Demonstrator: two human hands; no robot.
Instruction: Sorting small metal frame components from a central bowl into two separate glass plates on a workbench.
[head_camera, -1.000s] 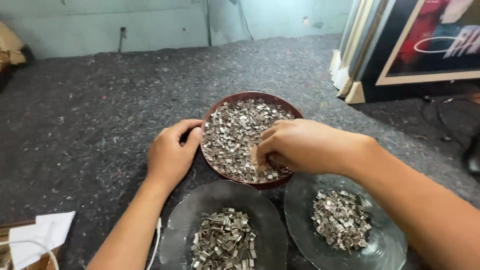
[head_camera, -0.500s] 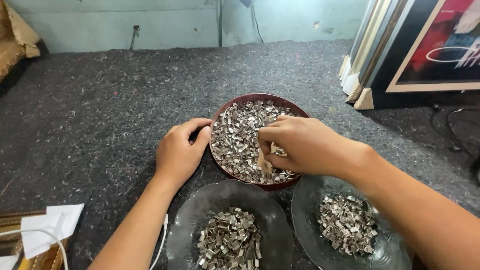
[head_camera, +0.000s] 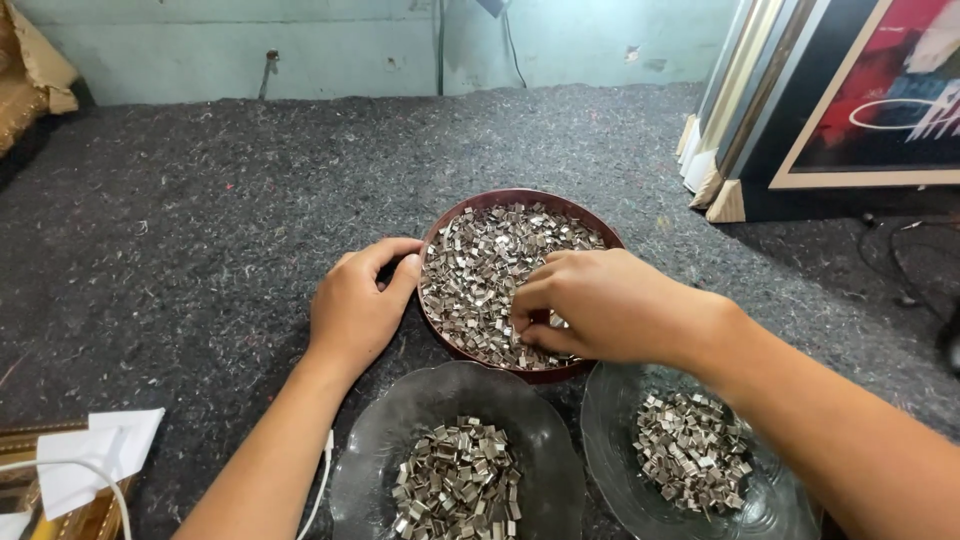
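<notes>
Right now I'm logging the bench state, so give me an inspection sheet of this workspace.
Surface: grey felt mat, flecked with lint.
Job's things: brown bowl full of small metal clips; two glass dishes, each with a smaller pile.
Clutter: white paper, gilt frame corner.
Hands: left hand steadies the bowl's rim; right hand pinches in the clips.
Cables: white cord; black cables.
Surroundings: green wall, leaning picture frames.
</notes>
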